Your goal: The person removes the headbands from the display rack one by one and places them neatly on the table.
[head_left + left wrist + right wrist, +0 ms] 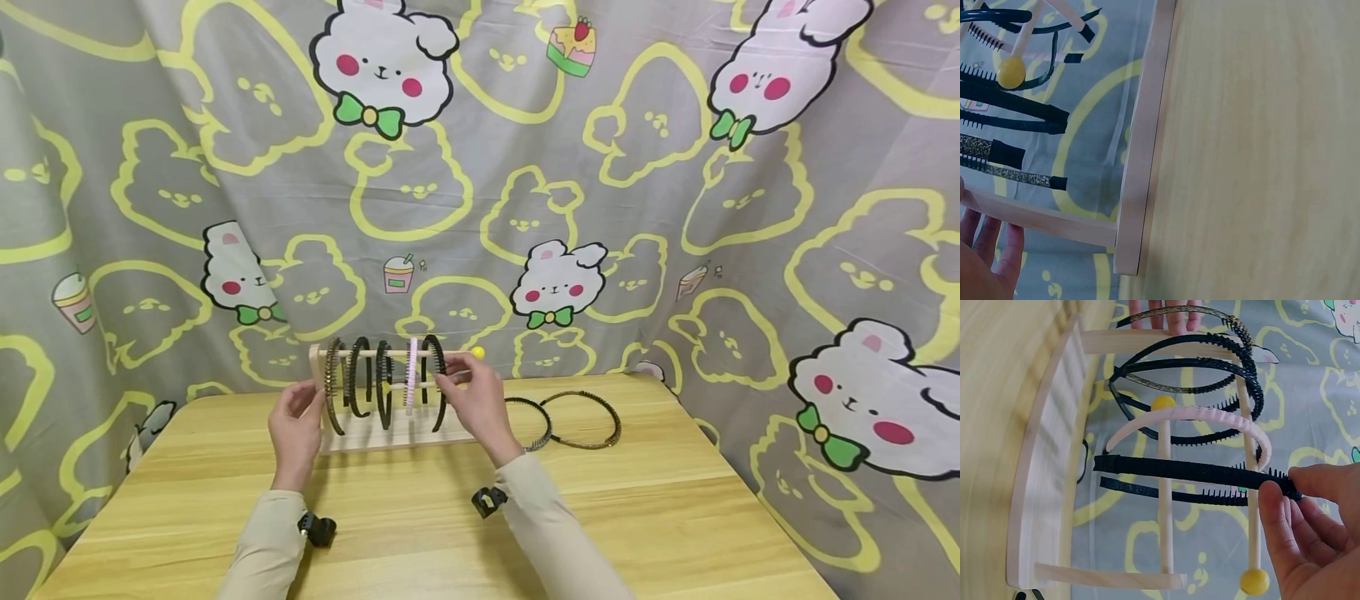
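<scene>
A wooden headband rack (1054, 456) stands on the table, its rods ending in yellow knobs. At its left end my left hand (296, 433) holds the side upright (1054, 223), fingers behind the wood. My right hand (477, 400) pinches a black headband (1197, 474) between thumb and fingers at its top. This headband hangs around the upper rod, nearest the knobbed end. Beside it hangs a pink headband (411, 371). Farther left on the rod are black headbands (384, 392) and a glittery one (331, 392). Part of the left hand is cut off in the left wrist view.
Right of the rack, a dark headband (548, 421) and a brown glittery headband (618, 423) lie on the wooden table (637, 517). A grey patterned curtain (480, 200) hangs behind and at both sides. Each wrist carries a small black camera (318, 530).
</scene>
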Motion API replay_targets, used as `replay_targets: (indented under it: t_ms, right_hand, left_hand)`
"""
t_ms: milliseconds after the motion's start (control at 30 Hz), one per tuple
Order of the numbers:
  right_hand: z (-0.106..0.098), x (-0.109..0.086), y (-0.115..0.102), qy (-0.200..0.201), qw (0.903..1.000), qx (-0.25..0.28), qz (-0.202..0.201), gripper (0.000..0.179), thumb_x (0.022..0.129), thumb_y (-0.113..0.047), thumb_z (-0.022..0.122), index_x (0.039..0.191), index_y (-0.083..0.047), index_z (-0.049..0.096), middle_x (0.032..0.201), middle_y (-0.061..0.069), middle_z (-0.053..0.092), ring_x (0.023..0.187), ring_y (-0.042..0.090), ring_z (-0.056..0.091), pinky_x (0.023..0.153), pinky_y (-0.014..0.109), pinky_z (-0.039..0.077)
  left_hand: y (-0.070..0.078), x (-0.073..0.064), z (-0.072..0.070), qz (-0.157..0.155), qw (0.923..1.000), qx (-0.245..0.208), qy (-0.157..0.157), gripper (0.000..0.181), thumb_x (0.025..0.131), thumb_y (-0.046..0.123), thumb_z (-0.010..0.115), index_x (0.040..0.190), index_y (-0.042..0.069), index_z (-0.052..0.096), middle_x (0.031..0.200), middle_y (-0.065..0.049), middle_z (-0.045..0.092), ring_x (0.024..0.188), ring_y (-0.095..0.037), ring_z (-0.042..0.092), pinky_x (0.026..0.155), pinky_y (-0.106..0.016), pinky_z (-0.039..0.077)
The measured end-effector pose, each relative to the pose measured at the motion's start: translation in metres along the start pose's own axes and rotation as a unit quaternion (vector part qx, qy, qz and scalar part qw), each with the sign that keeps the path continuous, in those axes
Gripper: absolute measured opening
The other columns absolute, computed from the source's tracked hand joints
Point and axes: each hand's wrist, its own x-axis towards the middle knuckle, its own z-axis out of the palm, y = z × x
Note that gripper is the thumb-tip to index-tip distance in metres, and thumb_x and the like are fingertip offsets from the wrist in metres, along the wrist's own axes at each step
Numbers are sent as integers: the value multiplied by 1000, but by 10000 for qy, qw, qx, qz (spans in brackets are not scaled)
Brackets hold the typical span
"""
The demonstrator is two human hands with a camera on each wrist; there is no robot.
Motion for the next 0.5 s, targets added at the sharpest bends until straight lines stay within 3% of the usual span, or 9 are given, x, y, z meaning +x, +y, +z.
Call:
replay_targets:
  t_ms: [500]
  right_hand:
    - [-19,-3,6,224,9972,684,221,28,89,-12,72,117,-10,66,99,4,68,88,18,66,63,24,60]
  left_hand:
    - [0,-3,-3,45,9999,127,-84,27,93,18,68,114,3,64,98,16,65,97,3,60,79,-7,49]
